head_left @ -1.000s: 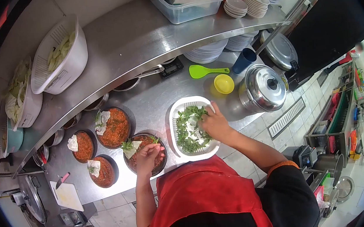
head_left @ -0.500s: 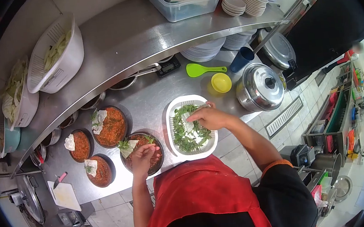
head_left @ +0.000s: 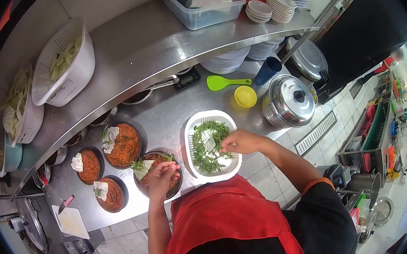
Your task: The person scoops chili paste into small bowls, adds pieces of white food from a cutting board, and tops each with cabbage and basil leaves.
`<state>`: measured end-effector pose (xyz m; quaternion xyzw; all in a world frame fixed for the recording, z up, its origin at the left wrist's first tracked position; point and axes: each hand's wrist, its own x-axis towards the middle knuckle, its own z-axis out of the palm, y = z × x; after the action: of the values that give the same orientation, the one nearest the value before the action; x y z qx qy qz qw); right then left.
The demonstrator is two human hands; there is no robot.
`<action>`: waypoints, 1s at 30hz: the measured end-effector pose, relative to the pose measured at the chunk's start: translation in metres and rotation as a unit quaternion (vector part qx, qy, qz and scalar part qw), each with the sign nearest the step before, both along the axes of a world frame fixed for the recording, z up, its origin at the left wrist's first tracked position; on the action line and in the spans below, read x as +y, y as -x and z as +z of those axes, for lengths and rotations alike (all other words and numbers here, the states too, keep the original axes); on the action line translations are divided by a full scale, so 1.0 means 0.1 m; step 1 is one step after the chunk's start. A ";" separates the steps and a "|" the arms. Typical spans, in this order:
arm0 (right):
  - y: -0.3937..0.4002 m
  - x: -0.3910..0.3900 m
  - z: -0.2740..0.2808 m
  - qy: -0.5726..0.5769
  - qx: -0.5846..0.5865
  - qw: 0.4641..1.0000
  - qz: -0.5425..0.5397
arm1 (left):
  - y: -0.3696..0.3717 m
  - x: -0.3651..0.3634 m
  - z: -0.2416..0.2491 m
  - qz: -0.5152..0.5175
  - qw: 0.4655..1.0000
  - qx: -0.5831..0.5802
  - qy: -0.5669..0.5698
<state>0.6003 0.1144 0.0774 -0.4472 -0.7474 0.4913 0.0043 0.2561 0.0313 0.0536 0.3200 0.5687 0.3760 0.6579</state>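
My right hand reaches into a white slotted basket of loose green herb leaves, its fingers pinched at the leaves along the right side. A pale paper-like scrap lies among them. Over a dark bowl of red sauce, my left hand is closed in a pinch; what it grips, if anything, is too small to make out. Green leaves show just beyond its fingertips. A pale wrap with herbs rests on that bowl's left edge.
Three more bowls of red sauce stand left, including a large one, each with a pale piece on it. A cutting board with a knife is at lower left. A yellow bowl, green rice paddle and lidded pot stand behind.
My right hand has moved down within the basket, from the pale scrap to the leaves at the right, and its fingers have drawn together. The left hand stays over the same bowl.
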 end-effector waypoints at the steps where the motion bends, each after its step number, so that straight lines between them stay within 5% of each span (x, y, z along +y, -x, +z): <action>1: -0.05 0.03 -0.01 0.087 0.065 0.993 -0.047 | -0.04 0.03 0.01 -0.014 1.000 0.008 -0.006; 4: -0.07 0.04 0.13 0.200 0.227 0.939 -0.164 | -0.21 0.17 0.13 -0.065 0.997 0.014 -0.032; 16: 0.21 -0.02 0.34 0.138 0.189 0.963 -0.134 | -0.82 0.37 0.16 -0.139 0.987 -0.036 -0.077; 22: 0.26 -0.02 0.33 0.265 0.294 0.895 -0.205 | -0.90 0.35 0.16 -0.120 0.986 -0.113 -0.018; 28: 0.20 0.00 0.17 0.204 0.206 0.940 -0.179 | -0.85 0.35 0.15 -0.074 0.986 -0.150 -0.005; 30: 0.27 -0.21 0.16 -0.061 -0.077 0.993 -0.060 | -0.84 0.37 0.22 -0.050 0.985 -0.167 0.010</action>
<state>0.5729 0.0934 0.0936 -0.5267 -0.7460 0.4075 0.0033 0.3398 0.0684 0.0752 0.2748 0.4380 0.3851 0.7644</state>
